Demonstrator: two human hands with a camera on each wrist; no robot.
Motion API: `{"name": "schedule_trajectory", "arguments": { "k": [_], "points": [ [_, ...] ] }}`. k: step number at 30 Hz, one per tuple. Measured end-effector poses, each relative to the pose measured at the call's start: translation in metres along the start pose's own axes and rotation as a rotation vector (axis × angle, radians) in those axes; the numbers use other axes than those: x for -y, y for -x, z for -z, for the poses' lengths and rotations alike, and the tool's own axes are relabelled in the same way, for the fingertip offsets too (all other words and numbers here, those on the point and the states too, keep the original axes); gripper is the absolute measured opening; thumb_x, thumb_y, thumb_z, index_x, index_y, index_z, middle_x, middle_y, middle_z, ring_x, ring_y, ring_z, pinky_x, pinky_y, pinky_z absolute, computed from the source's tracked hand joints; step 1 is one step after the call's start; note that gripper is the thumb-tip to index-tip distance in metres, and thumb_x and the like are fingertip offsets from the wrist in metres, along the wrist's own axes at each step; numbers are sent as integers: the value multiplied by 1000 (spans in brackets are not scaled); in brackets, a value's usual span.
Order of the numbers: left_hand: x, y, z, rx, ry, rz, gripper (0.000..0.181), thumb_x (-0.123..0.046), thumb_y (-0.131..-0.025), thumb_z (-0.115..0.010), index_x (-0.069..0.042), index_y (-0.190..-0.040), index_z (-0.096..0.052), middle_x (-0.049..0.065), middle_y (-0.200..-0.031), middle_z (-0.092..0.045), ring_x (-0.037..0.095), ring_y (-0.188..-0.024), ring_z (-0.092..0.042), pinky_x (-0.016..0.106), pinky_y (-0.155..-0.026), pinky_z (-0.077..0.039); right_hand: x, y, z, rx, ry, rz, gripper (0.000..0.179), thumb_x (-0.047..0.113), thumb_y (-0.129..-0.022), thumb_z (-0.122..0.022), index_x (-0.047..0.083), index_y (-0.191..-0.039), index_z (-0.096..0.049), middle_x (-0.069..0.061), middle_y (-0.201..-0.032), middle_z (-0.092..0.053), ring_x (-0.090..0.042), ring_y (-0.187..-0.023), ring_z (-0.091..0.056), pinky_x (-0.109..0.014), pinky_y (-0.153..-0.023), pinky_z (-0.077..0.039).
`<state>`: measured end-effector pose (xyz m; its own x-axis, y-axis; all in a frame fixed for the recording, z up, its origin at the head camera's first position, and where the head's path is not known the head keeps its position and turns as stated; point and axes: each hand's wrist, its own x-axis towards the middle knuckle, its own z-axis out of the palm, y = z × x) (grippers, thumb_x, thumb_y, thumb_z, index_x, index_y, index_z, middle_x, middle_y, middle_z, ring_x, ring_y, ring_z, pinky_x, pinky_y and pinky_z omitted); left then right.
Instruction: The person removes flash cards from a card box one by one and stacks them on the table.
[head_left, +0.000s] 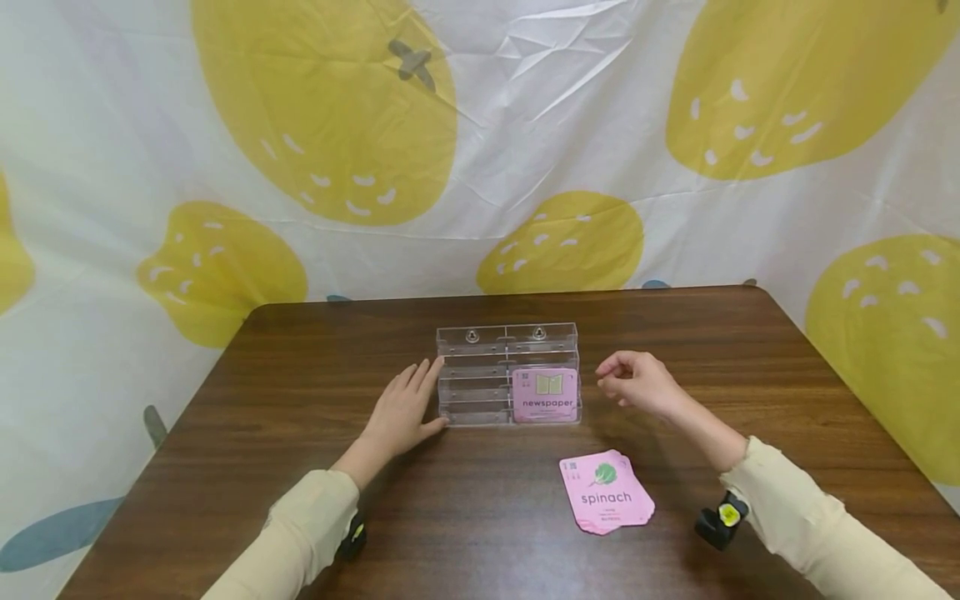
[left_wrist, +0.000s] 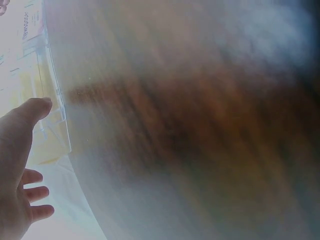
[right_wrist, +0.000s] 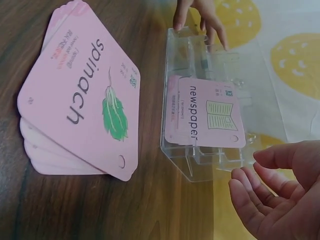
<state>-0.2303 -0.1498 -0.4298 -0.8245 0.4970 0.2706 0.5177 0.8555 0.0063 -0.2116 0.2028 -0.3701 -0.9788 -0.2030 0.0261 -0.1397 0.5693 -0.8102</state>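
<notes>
A clear tiered card holder (head_left: 474, 388) stands on the table, with two columns of pockets. In its lower right pocket is a pink newspaper card (head_left: 546, 395), with another card edge visible behind it in the right wrist view. My left hand (head_left: 403, 410) touches the holder's left side, fingers extended and thumb near the front corner. To the right of the holder hovers my right hand (head_left: 643, 383), its fingers loosely bent and nothing between them. Nearer to me lies a fanned stack of pink cards, a spinach card (head_left: 606, 493) on top.
The brown wooden table (head_left: 300, 517) has rounded far corners. Behind it hangs a white curtain (head_left: 390, 258) with large yellow fruit prints. Black wrist straps (head_left: 722, 520) sit at the sleeves. Much of the left wrist view is blurred.
</notes>
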Motion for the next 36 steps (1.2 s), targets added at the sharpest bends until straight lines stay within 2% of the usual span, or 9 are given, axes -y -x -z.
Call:
{"name": "schedule_trajectory", "arguments": {
  "k": [10, 19, 25, 36],
  "points": [
    [1, 1, -2, -6, -4, -2, 90, -43, -77, -67, -6, -144, -20, 23, -136, -39, 38, -122, -39, 48, -99, -35, 4, -9, -9, -13, -10, 40, 21, 3, -80, -61, -10, -97, -59, -11, -79, -60, -14, -67, -56, -31, -57, -53],
    [0, -1, -1, 5, -4, -1, 89, -42, -78, -67, -7, -145, -19, 23, -137, -38, 38, -123, -38, 48, -100, -34, 1, -18, -22, -65, -19, 66, 19, -2, -78, -62, -9, -95, -60, -15, -81, -62, -14, -66, -55, -23, -55, -50],
    [1, -1, -2, -4, -5, -1, 89, -42, -77, -67, -7, -144, -20, 23, -137, -39, 38, -123, -39, 48, -99, -35, -1, -21, -28, -88, -45, 56, 19, -3, -77, -62, -9, -95, -61, -17, -83, -62, -13, -66, -54, -22, -56, -50],
    [1, 0, -2, -20, 8, 1, 90, -43, -77, -67, -7, -144, -20, 23, -137, -39, 38, -122, -39, 49, -99, -35, -3, -24, -35, -163, 0, 81, 9, -4, -76, -60, -6, -85, -63, -11, -72, -60, -13, -59, -52, -20, -52, -47]
  ]
}}
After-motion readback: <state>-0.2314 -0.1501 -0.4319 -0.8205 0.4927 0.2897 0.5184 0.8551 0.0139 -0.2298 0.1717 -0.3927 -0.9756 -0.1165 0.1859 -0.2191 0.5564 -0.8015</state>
